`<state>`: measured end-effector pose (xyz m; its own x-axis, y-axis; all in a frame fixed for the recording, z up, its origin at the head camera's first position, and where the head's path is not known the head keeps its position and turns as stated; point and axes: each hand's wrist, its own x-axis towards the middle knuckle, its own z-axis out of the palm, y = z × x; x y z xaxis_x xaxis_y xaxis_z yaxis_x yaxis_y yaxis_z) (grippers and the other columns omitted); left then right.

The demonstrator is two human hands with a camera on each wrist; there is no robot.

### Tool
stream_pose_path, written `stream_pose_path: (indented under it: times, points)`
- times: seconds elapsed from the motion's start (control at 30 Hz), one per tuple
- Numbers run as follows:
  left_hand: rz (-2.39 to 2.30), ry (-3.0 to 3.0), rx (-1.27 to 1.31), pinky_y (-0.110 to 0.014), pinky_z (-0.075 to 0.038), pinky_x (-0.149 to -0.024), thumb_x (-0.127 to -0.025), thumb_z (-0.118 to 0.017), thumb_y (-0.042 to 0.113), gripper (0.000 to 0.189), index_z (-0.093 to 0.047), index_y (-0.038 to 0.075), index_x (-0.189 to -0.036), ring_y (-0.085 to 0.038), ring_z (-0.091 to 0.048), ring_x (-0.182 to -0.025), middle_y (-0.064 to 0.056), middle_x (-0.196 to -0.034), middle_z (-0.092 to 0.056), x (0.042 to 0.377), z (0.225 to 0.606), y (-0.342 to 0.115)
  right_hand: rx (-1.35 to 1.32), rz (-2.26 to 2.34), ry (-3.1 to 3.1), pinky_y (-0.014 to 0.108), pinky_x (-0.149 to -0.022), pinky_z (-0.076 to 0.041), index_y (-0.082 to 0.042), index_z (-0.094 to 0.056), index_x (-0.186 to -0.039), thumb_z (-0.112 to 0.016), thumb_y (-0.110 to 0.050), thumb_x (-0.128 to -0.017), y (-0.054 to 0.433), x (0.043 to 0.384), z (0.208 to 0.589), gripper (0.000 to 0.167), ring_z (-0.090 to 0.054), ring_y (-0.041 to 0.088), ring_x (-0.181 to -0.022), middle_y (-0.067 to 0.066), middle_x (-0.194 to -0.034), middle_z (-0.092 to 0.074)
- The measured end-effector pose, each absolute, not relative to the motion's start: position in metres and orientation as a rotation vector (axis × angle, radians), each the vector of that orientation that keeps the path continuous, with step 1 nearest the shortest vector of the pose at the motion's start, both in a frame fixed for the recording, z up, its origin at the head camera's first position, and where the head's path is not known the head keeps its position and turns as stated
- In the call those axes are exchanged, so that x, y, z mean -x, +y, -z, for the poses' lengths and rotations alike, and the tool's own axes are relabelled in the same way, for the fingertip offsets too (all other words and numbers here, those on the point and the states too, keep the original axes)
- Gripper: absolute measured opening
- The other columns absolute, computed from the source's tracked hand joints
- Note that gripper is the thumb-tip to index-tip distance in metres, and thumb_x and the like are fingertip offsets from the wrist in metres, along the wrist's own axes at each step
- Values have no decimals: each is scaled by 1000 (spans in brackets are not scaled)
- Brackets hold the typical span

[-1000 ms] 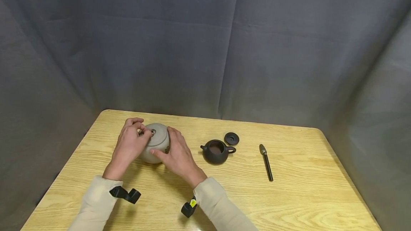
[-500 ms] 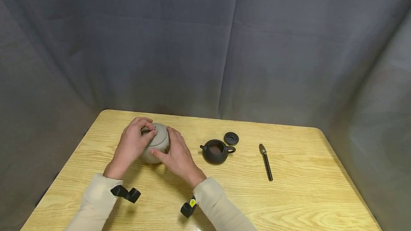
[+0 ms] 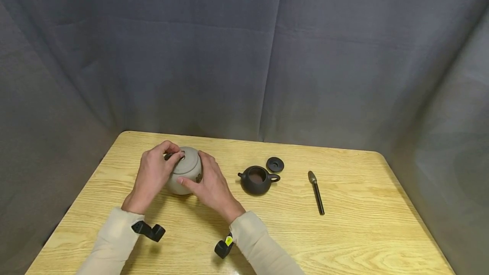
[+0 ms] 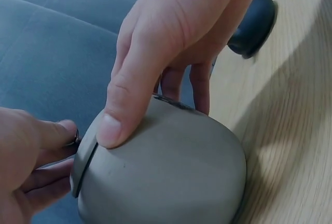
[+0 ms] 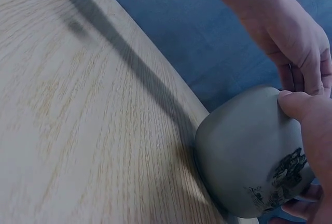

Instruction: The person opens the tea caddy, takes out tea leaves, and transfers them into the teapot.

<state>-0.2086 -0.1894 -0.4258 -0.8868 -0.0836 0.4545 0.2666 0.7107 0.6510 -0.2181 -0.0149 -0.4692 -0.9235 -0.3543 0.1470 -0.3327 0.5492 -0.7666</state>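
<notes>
Your grey ceramic jar (image 3: 178,186) stands upright on the wood-grain worktop (image 3: 366,207), left of centre in the lower half of the head frame, with its grey lid (image 3: 188,164) on top. Your left hand (image 3: 150,173) has a narrow grip, thumb and forefinger pinching the small lid pull (image 3: 183,156); its exact form is too small to tell. Your right hand (image 3: 214,185) has a wider grip, curved about the jar's right side, and the left wrist view shows that thumb pressed to the wall just beside the lid's edge. A thin dark seam shows there between lid and jar; whether the lid is fully seated you cannot confirm from these views. A dark printed motif (image 5: 288,175) is noted on the jar's wall at the lower right of the right wrist view. Near the lower centre of the head frame sits your dark teapot (image 3: 255,187), uncovered, handle pointing right, with its round lid-like disc (image 3: 275,164) just beyond it. Farther right lies a black-handled tool (image 3: 317,194), its oval metallic head pointing away from you.
</notes>
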Motion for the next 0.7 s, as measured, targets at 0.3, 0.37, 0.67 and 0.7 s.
stream_pose_path:
  times: [0.3, 0.37, 0.67, 0.7]
  points:
    - [1046, -2450, 110, -56, -62, -85, -100, -76, 15, 13, -73, 2, -100, -38, -79, -99, -18, -96, -80, 211, 427, -190, 621, 1390, 2694, 47, -123, -46, -14, -30, -169, -75, -55, -96, -16, 219, 470, 95, -47, 25, -151, 7, -170, -39]
    - [1065, -2444, 88, -52, -63, -83, -100, -76, 16, 14, -74, 2, -100, -37, -79, -97, -18, -96, -80, 212, 428, -189, 612, 1393, 2694, 46, -122, -47, -14, -31, -168, -75, -55, -96, -16, 219, 470, 94, -48, 24, -150, 6, -169, -40]
    - [1138, -2393, -1, -10, -47, -72, -100, -78, 18, 14, -76, 5, -98, -29, -76, -90, -15, -95, -80, 212, 433, -188, 607, 1396, 2696, 45, -121, -48, -14, -33, -167, -76, -55, -95, -17, 219, 469, 93, -50, 23, -147, 6, -166, -42]
    - [1139, -2388, 2, -10, -46, -72, -100, -78, 18, 14, -76, 5, -98, -29, -76, -89, -15, -95, -80, 212, 432, -187, 604, 1398, 2697, 45, -121, -48, -14, -33, -167, -76, -55, -95, -17, 219, 469, 93, -50, 23, -147, 6, -166, -42]
